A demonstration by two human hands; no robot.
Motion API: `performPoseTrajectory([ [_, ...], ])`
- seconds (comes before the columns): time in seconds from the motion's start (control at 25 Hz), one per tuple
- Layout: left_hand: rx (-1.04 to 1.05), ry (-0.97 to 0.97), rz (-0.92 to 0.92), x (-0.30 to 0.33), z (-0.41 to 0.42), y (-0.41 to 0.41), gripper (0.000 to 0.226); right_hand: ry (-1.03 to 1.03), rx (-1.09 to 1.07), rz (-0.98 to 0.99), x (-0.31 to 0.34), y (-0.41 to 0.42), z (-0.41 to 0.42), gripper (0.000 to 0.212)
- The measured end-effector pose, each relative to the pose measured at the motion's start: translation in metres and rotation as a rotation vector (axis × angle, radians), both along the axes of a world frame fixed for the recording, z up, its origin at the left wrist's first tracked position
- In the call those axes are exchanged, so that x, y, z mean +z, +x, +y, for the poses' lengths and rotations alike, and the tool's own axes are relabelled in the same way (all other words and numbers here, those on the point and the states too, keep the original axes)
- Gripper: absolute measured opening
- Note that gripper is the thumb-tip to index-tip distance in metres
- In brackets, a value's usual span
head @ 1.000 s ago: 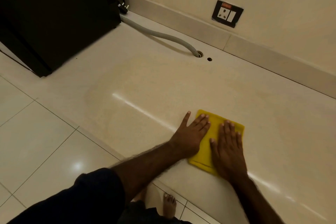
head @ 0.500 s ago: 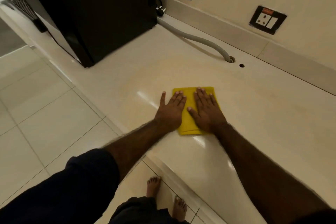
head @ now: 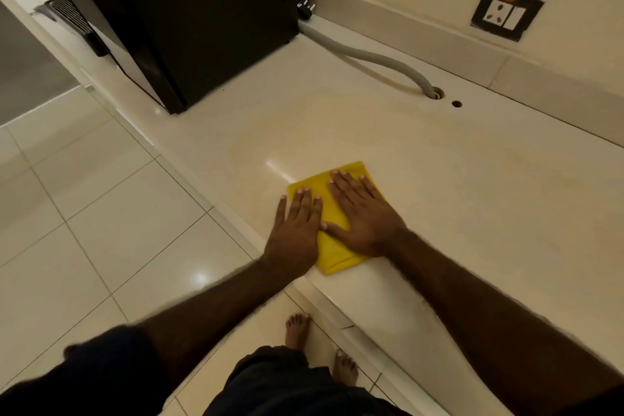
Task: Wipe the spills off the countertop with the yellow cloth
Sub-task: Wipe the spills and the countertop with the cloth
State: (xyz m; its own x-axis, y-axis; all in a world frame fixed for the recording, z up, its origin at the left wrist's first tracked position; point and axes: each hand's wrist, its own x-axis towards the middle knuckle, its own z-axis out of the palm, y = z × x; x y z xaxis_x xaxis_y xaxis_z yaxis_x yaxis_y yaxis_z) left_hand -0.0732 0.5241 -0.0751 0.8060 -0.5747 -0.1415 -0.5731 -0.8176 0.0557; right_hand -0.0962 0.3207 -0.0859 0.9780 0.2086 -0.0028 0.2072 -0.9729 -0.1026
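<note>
A folded yellow cloth lies on the glossy cream countertop, close to its front edge. My left hand presses flat on the cloth's left part, fingers together and the thumb out on the bare counter. My right hand lies flat across its right part, fingers spread. Both palms cover most of the cloth. A faint, dull smear shows on the counter just beyond the cloth.
A tall black appliance stands on the counter at the back left. A grey hose runs from it into a hole by the wall, beside a smaller hole. Two wall sockets sit above. My bare feet stand on the tiled floor.
Both hands have slid the cloth left along the counter, toward the black appliance, and a little nearer the front edge. Both palms stay flat on it throughout.
</note>
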Motion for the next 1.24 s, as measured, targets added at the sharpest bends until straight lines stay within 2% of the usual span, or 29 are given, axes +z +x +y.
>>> performPoseTrajectory([
  [0.16, -0.235, 0.002, -0.021, 0.005, -0.073, 0.007, 0.063, 0.027, -0.258, 0.039, 0.005, -0.038, -0.056, 0.101],
  [0.28, -0.39, 0.044, -0.002, 0.007, -0.125, -0.018, 0.065, 0.046, -0.458, 0.012, 0.004, -0.096, -0.083, 0.102],
  [0.4, -0.589, 0.098, -0.043, 0.004, -0.147, -0.062, 0.069, 0.026, -0.658, -0.027, -0.002, -0.164, -0.074, 0.099],
  [0.52, -0.778, 0.072, -0.015, 0.001, -0.15, -0.109, 0.073, 0.006, -0.865, -0.1, -0.015, -0.236, -0.053, 0.094],
  [0.64, -0.905, 0.084, 0.008, 0.005, -0.177, -0.139, 0.079, -0.022, -0.989, -0.094, -0.023, -0.279, -0.056, 0.095],
  [0.76, -0.861, 0.093, 0.049, 0.009, -0.212, -0.136, 0.079, -0.023, -1.03, -0.087, -0.021, -0.268, -0.08, 0.095],
  [0.92, -0.683, 0.113, 0.068, 0.013, -0.221, -0.093, 0.08, 0.012, -0.903, -0.067, -0.013, -0.211, -0.112, 0.1],
  [1.12, -0.467, 0.125, 0.044, 0.015, -0.168, -0.016, 0.083, 0.066, -0.678, -0.034, -0.003, -0.112, -0.092, 0.107],
  [1.24, -0.317, 0.101, 0.031, 0.011, -0.11, 0.02, 0.073, 0.08, -0.505, 0.008, -0.001, -0.057, -0.057, 0.099],
])
